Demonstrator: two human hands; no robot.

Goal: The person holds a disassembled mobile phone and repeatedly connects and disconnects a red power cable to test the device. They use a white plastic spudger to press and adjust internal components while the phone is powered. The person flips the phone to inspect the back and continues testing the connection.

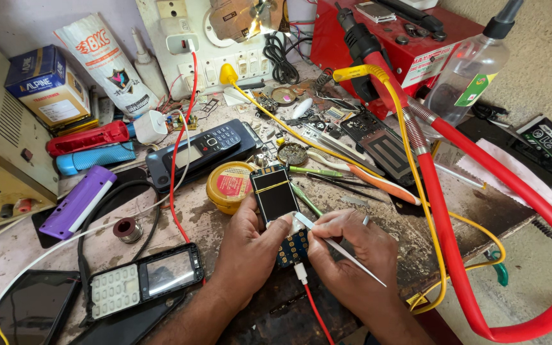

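My left hand (247, 246) grips a bare phone circuit board (277, 203) with its dark screen attached, held low over the worn bench. A red cable with a white plug (301, 275) runs into the board's lower end. My right hand (352, 246) pinches thin metal tweezers (337, 246), and their tip touches the board just below the screen, beside my left thumb.
A yellow flux tin (228, 187) sits just left of the board. A keypad phone housing (145, 280) lies at front left, a black keypad phone (202, 150) behind. Solder reel (127, 229), loose tools and parts (327, 172), a red hose (455, 243) and red station (404, 38) crowd the right.
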